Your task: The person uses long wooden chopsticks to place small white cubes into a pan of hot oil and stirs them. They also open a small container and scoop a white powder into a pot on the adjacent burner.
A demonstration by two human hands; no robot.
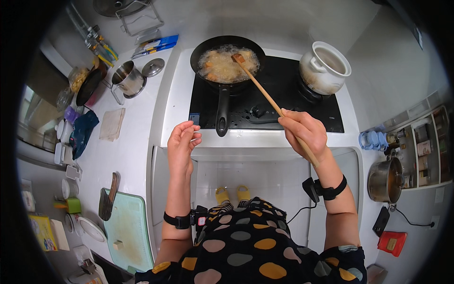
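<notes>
My right hand (305, 133) grips the handle of a long wooden spatula (264, 93), whose reddish-brown tip dips into a black wok (227, 42). Orange and pale food pieces (228, 65) lie in bubbling oil in the wok, partly hidden by the foam. The wok stands on the left burner of a black glass cooktop (283, 71), its black handle (222, 112) pointing towards me. My left hand (183, 142) is raised to the left of that handle, fingers loosely curled and apart, touching nothing.
A white ceramic pot (324, 71) stands on the right burner. On the left counter are a steel pot (129, 80), its lid (153, 67), a folded cloth (112, 124), and a cleaver (108, 198) over a green cutting board (127, 227). A large steel pot (385, 179) stands at the right.
</notes>
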